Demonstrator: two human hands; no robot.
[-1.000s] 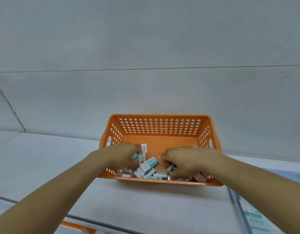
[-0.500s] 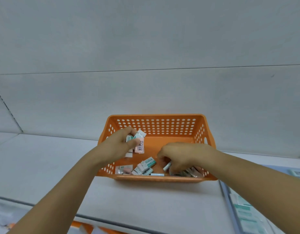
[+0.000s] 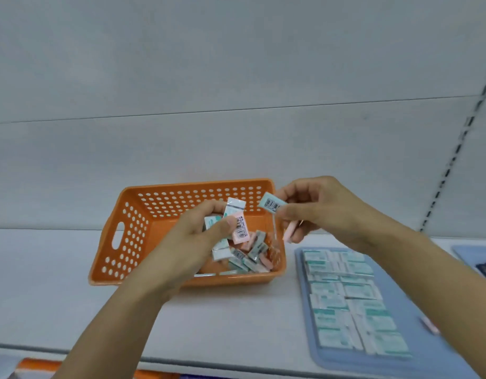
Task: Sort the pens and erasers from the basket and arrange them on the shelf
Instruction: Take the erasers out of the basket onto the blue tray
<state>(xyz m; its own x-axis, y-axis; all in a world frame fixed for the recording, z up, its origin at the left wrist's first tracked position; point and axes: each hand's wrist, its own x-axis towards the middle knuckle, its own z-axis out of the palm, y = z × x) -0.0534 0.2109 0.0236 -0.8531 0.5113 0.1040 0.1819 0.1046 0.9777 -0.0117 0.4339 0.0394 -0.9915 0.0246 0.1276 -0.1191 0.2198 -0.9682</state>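
Note:
An orange perforated basket [image 3: 126,242] stands on the white shelf [image 3: 44,291] with several wrapped erasers [image 3: 252,255] in its right half. My left hand [image 3: 206,231] is raised over the basket and holds a small bunch of erasers, a pink one [image 3: 241,228] and teal ones, between thumb and fingers. My right hand [image 3: 315,209] hovers at the basket's right rim and pinches a teal eraser [image 3: 272,204] with a barcode, with a pink eraser [image 3: 288,231] tucked under its fingers. No pens are visible.
A blue tray [image 3: 310,348] to the right of the basket holds rows of teal-and-white erasers [image 3: 351,296]. A second blue tray [image 3: 480,261] with dark items shows at the far right edge. A pink eraser [image 3: 429,325] lies beside my right forearm. The grey back wall rises behind.
Both hands have lifted out of the basket holding erasers. The right hand rose and moved right toward the blue tray. The view has swung to the right.

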